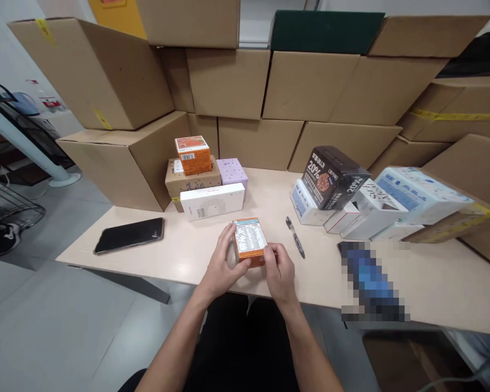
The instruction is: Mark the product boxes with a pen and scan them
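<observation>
Left hand (222, 268) and right hand (281, 274) are partly closed around a small orange box (251, 238) above the counter's (269, 204) near edge: left fingers along its left side, right fingers and thumb at its right near corner. Probably light, stiff, smooth card, it could dent if squeezed; opposite sides offer the best hold. Rightward lies a pen (296, 238); farther, a white box (212, 202), then stacked brown cartons (228, 81).

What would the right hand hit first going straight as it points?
The held orange box; the right hand touches it. Beyond, perhaps the white power bank box, though depth is unclear.
</observation>
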The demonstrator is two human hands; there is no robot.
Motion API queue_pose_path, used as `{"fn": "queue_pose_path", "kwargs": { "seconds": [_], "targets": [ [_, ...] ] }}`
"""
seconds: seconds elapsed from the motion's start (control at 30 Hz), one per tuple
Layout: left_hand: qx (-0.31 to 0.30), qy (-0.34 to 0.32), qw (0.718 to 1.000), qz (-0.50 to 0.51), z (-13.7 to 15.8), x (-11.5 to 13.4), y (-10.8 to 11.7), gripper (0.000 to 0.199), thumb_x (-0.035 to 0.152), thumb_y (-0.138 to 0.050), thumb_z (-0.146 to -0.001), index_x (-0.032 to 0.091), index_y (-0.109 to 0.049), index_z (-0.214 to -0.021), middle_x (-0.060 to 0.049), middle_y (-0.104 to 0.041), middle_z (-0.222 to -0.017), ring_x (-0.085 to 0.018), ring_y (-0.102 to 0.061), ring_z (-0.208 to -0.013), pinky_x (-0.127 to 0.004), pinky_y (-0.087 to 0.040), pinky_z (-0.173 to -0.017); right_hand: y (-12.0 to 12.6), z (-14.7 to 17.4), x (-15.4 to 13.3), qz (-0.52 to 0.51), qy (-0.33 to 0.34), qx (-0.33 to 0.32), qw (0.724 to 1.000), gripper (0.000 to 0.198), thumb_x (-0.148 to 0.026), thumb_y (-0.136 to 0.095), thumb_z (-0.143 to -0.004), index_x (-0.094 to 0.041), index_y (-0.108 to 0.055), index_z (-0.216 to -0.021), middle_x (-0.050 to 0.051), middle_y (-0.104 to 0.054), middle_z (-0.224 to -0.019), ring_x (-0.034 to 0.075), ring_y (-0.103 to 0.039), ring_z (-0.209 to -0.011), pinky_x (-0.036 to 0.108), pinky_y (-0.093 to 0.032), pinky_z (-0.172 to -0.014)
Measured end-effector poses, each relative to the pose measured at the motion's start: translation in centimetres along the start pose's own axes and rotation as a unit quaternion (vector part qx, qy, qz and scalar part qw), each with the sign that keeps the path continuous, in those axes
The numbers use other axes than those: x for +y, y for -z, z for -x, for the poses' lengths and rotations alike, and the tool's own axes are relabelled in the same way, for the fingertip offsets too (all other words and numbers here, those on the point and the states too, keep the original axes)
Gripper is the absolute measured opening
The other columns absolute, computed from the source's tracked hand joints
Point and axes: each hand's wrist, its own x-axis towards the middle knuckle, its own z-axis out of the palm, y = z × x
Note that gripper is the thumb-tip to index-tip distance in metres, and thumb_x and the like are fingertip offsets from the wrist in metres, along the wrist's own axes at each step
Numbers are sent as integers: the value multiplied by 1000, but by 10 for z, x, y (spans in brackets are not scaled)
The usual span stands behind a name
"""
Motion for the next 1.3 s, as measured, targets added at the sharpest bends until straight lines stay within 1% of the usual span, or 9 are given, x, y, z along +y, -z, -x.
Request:
{"fn": "queue_pose_path", "kwargs": {
  "seconds": [0.13, 0.23, 0.33, 0.47, 0.6, 0.8, 0.97, 1.17, 1.3],
  "targets": [
    [-13, -11, 999, -34, 0, 0, 1, 83, 28, -68, -86, 29, -23, -155, -11, -21, -164, -30, -16, -155, -52, -22, -125, 20, -11, -2, 71, 19, 36, 997, 42, -54, -41, -96, -22, -58, -76, 5, -64, -82, 19, -58, -78, 33, -47, -76],
    [0, -17, 998, -58, 2, 5, 0, 77, 27, -67, -86, 32, -28, -153, -12, -19, -162, -32, -14, -155, -54, -29, -121, 49, -31, 2, 157, -2, 76, 985, 36, -53, -49, -91, -21, -60, -81, 6, -61, -81, 21, -55, -76, 37, -43, -78],
    [37, -67, 992, -101, 6, 11, -2, 67, 25, -67, -87, 32, -37, -146, -12, -20, -158, -34, -22, -152, -56, -33, -118, 72, -54, 9, 246, -56, 41, 967, 27, -46, -61, -83, -21, -62, -89, 8, -62, -80, 25, -58, -80, 38, -40, -78],
    [83, -128, 974, -165, 9, 12, -10, 56, 20, -67, -87, 31, -46, -137, -12, -21, -154, -35, -29, -148, -56, -38, -115, 78, -71, 20, 281, -111, -25, 953, 18, -32, -70, -73, -23, -54, -72, 6, -62, -68, 26, -61, -76, 34, -38, -72],
    [109, -157, 957, -218, 10, 9, -21, 47, 21, -68, -88, 26, -53, -132, -15, -24, -151, -36, -31, -146, -56, -44, -110, 72, -74, 22, 226, -110, -55, 966, 20, -27, -66, -75, -23, -49, -65, 3, -58, -58, 21, -61, -68, 31, -39, -68],
    [125, -188, 936, -270, 4, 12, -30, 39, 21, -68, -89, 22, -59, -127, -18, -27, -149, -37, -37, -142, -54, -47, -108, 65, -73, 6, 17, -69, -45, 996, 34, -58, -52, -85, -25, -44, -85, -4, -60, -60, 15, -56, -49, 27, -43, -51],
    [121, -202, 934, -269, 0, 11, -33, 33, 19, -66, -90, 21, -63, -122, -17, -31, -145, -36, -41, -139, -54, -49, -106, 53, -80, -21, -124, -26, -31, 991, 32, -56, -45, -88, -24, -42, -91, -4, -61, -66, 13, -57, -51, 26, -48, -50],
    [114, -206, 934, -268, -1, 13, -32, 32, 20, -65, -91, 21, -62, -123, -17, -36, -141, -35, -43, -137, -53, -50, -105, 26, -84, -41, -165, 16, -71, 984, 34, -53, -51, -91, -21, -54, -100, 0, -65, -77, 12, -60, -62, 26, -52, -60],
    [111, -227, 927, -276, -2, 15, -31, 34, 18, -65, -90, 21, -59, -124, -16, -44, -139, -34, -44, -135, -58, -45, -111, 5, -80, -38, -137, 22, -82, 987, 28, -50, -52, -91, -22, -52, -93, -3, -63, -72, 12, -56, -54, 25, -48, -54]
  ]
}}
